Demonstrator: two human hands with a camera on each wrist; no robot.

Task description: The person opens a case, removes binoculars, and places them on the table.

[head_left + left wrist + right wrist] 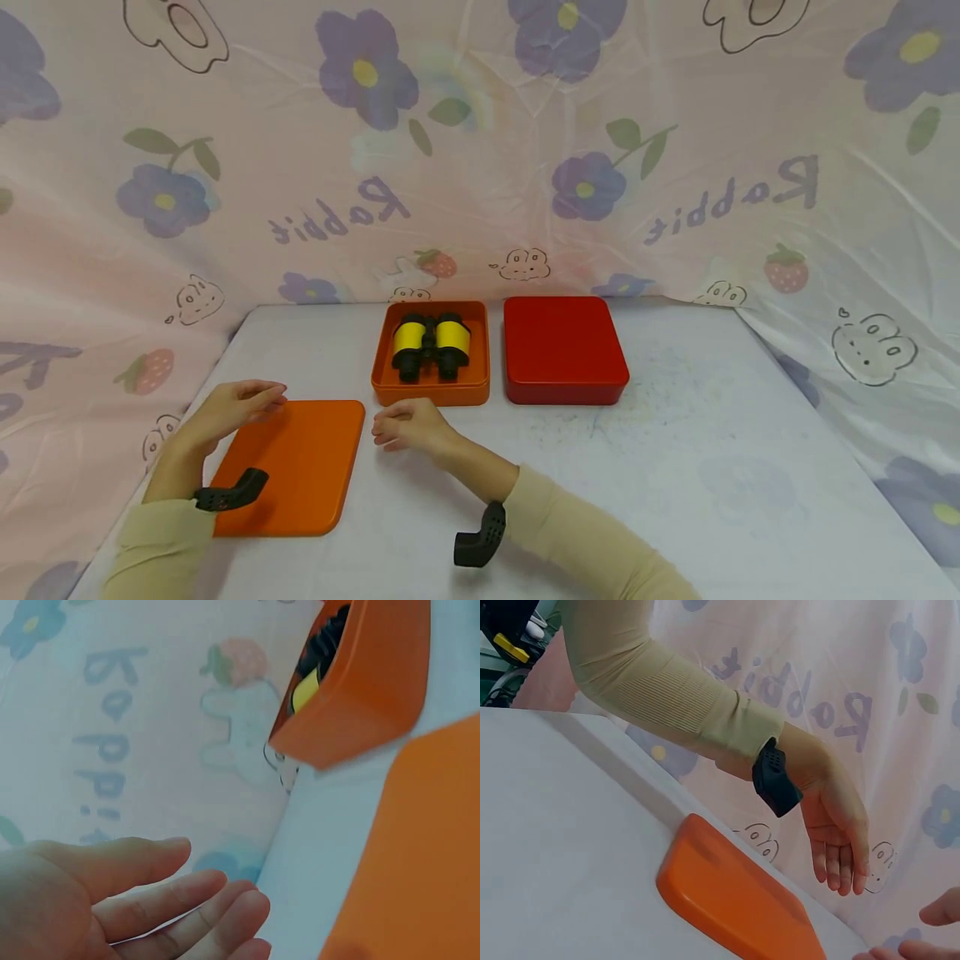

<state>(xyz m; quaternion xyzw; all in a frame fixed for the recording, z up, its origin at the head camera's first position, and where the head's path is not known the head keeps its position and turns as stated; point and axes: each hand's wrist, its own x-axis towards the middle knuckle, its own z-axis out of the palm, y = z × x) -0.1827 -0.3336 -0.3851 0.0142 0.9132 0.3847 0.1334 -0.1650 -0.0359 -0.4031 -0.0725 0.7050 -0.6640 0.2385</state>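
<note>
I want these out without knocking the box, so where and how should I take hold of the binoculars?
Come from above and hold the binoculars across the outer sides of both yellow barrels. They lie flat in the open orange box, whose walls get in the way of a sideways approach, while their top is uncovered. Holding both barrels should probably keep them level.

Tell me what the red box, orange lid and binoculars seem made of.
The red box seems metal or plastic: smooth, evenly coloured, faintly glossy. The orange lid looks like satin plastic or painted metal, with softly rounded edges. The binoculars are probably plastic: matte black with smooth yellow barrel panels.
</note>
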